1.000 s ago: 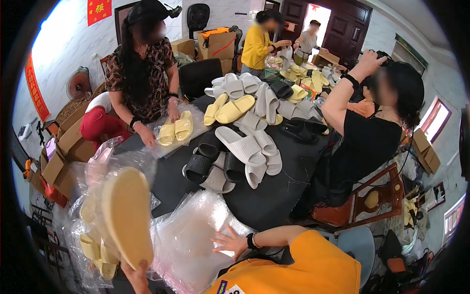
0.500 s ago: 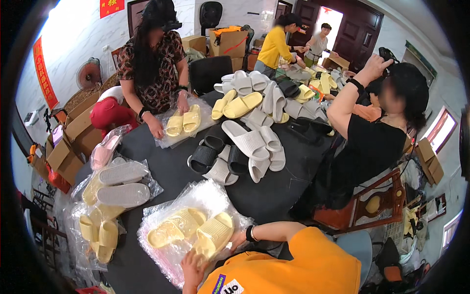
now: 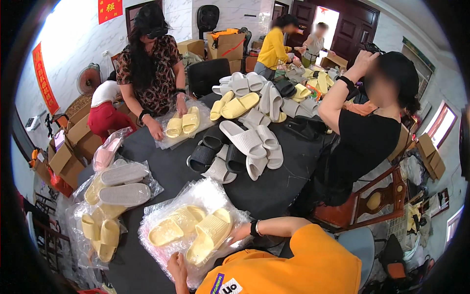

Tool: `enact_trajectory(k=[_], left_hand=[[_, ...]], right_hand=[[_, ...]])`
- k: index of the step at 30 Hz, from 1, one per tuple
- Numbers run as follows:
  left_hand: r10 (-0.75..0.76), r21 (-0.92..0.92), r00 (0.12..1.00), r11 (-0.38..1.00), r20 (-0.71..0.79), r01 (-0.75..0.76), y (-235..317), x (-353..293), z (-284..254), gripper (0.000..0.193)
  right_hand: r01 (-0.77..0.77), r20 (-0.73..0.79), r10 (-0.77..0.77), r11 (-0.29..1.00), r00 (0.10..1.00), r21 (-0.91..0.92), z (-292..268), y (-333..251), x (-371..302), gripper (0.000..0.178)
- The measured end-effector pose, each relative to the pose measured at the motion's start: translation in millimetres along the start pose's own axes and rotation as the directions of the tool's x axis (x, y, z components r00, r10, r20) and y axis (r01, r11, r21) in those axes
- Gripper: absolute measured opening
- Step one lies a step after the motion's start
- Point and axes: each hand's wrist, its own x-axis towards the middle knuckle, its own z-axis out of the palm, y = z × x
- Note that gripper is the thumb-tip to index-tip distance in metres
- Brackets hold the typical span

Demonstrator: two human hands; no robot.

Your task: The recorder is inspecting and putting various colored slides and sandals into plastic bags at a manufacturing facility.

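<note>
Two yellow slippers, one on the left (image 3: 177, 226) and one on the right (image 3: 210, 236), lie on a stack of clear plastic bags (image 3: 208, 191) in front of me. The right slipper is tilted heel toward me; whether they are inside the top bag is hard to make out. My left hand (image 3: 177, 267) is at the near left edge of the bags, fingers bent together on the plastic and apart from the slippers. My right hand (image 3: 239, 233) reaches in from the right with fingers stretched toward the right slipper. Its fingertips are partly hidden beside the slipper and plastic.
Bagged grey slippers (image 3: 125, 194) and bagged yellow slippers (image 3: 100, 235) lie at the left. Loose grey and black slippers (image 3: 242, 139) pile mid-table. Across the black table (image 3: 147, 245), a person (image 3: 152, 63) handles bagged yellow slippers; another (image 3: 372, 127) stands at right beside a wooden chair (image 3: 379, 201).
My left hand has moved left, off the right slipper's heel to the bags' edge. That slipper's heel has shifted left and nearer me. The crouching person at the far left has risen somewhat.
</note>
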Motion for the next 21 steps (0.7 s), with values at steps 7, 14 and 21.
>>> enact_trajectory(k=[7, 14, 21], left_hand=[[-0.204, -0.522, 0.975, 0.824, 0.092, 0.222, 26.7, -0.4, -3.5, 0.059], [-0.353, -0.759, 0.933, 0.589, 0.067, 0.277, 3.9, -4.0, 4.8, 0.057], [-0.504, -0.952, 0.826, 0.022, 0.252, 0.304, -5.1, -6.8, -8.4, 0.05]], right_hand=[[-0.043, -0.035, 0.04, 0.996, 0.999, -0.074, -4.3, -19.4, -0.7, 0.056], [0.092, -0.069, -0.103, 0.985, 0.992, -0.145, -12.7, -5.8, -25.7, 0.048], [-0.011, -0.231, 0.059, 0.98, 0.971, 0.2, -45.5, 0.7, -25.5, 0.031]])
